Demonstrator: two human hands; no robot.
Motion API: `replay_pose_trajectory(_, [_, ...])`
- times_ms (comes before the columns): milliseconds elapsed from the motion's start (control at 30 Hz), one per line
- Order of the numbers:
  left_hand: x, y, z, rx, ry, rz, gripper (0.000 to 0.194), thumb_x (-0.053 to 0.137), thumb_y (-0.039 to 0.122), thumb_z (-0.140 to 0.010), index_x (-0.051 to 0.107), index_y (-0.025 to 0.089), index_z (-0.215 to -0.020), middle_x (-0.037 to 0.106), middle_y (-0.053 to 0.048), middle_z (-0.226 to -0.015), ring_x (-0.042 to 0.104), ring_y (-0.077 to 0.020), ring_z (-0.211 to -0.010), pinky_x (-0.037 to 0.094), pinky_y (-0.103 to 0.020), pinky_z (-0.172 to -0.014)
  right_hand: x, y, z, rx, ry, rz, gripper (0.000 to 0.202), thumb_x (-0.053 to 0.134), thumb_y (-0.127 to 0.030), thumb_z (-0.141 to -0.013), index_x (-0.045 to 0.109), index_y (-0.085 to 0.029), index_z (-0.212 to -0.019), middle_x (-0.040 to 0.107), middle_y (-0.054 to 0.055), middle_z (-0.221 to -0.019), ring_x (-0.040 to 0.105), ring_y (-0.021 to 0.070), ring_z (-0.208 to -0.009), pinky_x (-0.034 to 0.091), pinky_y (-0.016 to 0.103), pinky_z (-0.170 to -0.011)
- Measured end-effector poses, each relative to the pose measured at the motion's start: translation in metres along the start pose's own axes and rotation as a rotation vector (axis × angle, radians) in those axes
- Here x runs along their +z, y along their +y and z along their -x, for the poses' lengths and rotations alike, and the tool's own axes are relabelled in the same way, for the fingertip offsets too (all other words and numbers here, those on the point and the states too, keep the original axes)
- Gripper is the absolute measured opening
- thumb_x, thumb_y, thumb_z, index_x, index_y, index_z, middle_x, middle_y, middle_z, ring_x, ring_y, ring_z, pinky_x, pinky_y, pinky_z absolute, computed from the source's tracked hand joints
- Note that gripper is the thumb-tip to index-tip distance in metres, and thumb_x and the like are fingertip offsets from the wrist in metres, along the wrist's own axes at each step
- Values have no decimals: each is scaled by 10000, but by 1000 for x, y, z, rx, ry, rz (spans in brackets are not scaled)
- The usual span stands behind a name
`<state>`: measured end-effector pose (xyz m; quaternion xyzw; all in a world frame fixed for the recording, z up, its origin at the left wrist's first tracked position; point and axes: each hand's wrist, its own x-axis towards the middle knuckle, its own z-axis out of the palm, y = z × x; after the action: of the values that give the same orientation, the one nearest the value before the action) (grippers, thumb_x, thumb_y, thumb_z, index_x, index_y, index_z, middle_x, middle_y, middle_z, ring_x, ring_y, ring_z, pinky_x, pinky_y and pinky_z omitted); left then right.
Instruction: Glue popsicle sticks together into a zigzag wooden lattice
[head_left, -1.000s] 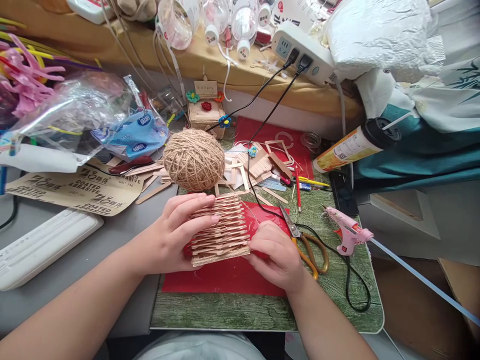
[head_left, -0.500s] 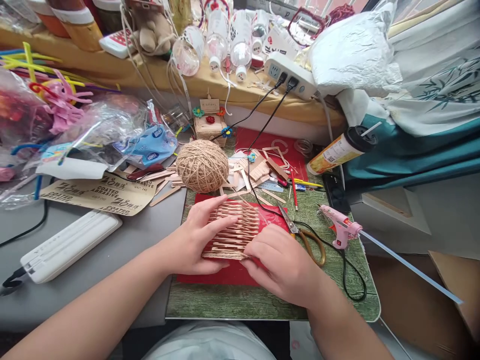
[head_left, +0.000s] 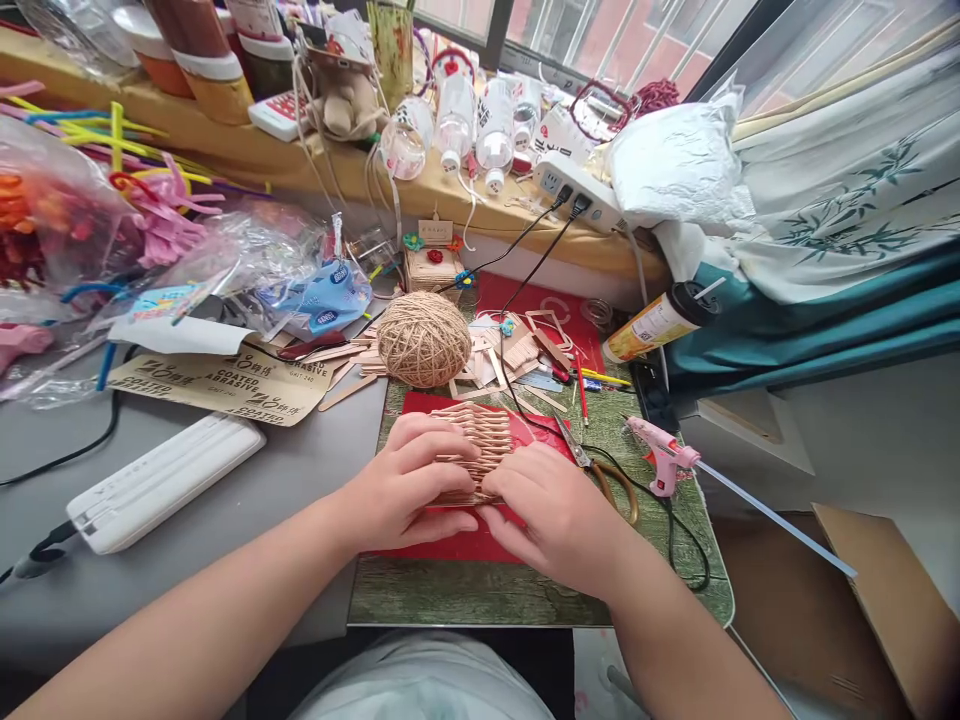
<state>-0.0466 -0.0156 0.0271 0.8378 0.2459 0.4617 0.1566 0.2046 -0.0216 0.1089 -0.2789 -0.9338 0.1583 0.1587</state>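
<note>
A ribbed piece made of stacked wooden craft sticks (head_left: pixel 491 440) lies over a red sheet (head_left: pixel 457 540) on the green board. My left hand (head_left: pixel 420 480) holds its left side, fingers over the top and thumb at the near edge. My right hand (head_left: pixel 544 505) pinches its near right corner, fingers bent and close together. The fingertips of both hands are near each other at the front edge. Just behind the piece sits a ball of twine (head_left: pixel 424 340). Scissors (head_left: pixel 600 465) with brass-coloured handles lie to the right of my right hand.
A pink glue gun (head_left: pixel 664 455) with a long glue stick lies on the right of the green board (head_left: pixel 480 597). Loose sticks and pens lie behind. Sandpaper (head_left: pixel 225 385) and a white power strip (head_left: pixel 165 482) are at left. A drink cup (head_left: pixel 660 320) stands back right.
My left hand has moved further over the stick piece, its fingers closer together and nearer my right hand. The camera view has shifted, showing more of the window.
</note>
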Motion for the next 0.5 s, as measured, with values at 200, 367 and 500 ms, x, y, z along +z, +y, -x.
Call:
replay_pose_trajectory(200, [-6,8,-9,21,-22,60,206,837,265,-945,658,244,-1044,785,-73,-1171,671,-240,-1180,516,-433,-1113,5,-8,-3,-36,5,72,165,553,-142,-1086,611,-195,-941,697,43,-876,569,213,-813,402,358,-751])
replay_pose_trajectory(367, [-10,9,-16,-1,-83,159,215,792,152,-915,603,233,-980,788,-54,-1075,717,-219,-1093,518,-421,-1038,6,-6,2,-30,24,67,144,596,-192,-1101,632,-186,-961,705,39,-887,569,201,-806,411,357,-758])
replay_pose_trajectory(500, [-11,9,-16,-18,-91,185,244,785,129,-888,577,243,-946,789,-29,-1023,723,-215,-1092,489,-433,-1048,2,1,8,-33,52,39,87,650,-229,-1091,658,-169,-1028,713,52,-899,577,210,-817,427,369,-772])
